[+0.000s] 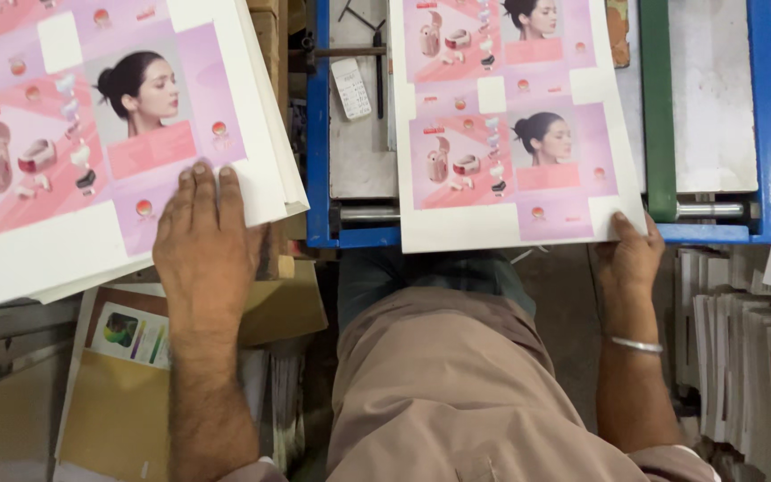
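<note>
Item 1: blue-framed machine bed (319, 134), upper centre to 2 o'clock. Holds one printed sheet (510, 134), pink and lilac with product pictures and portrait panels, white border at its near edge. The sheet overhangs the bed's near rail. Also on the bed: a small white keypad handset (351, 88) at 11 o'clock of the sheet, a green upright bar (658, 107) along the sheet's 3 o'clock side, and a grey metal plate (716, 89) beyond that.

Item 2: stack of printed sheets (73, 134), same design, at 10 o'clock, lying on a cardboard pile; its white edges show fanned at the 3 o'clock side.

Item 3: left hand (207, 241), palm down on the stack's near corner. Fingers straight and pressed together, tips pointing to 12 o'clock, lying flat on the top sheet; nothing is clasped.

Item 4: right hand (628, 259), at the single sheet's 5 o'clock corner. The thumb lies on top of the white border; the other fingers are hidden under the paper, so the corner appears pinched between them. A metal bangle (637, 344) circles the wrist.

Item 5: brown folders and a small printed card (131, 335) at 7 o'clock, below the stack.

Item 6: upright bundles of white paper (742, 348) at 4 o'clock, just beside the right forearm.
</note>
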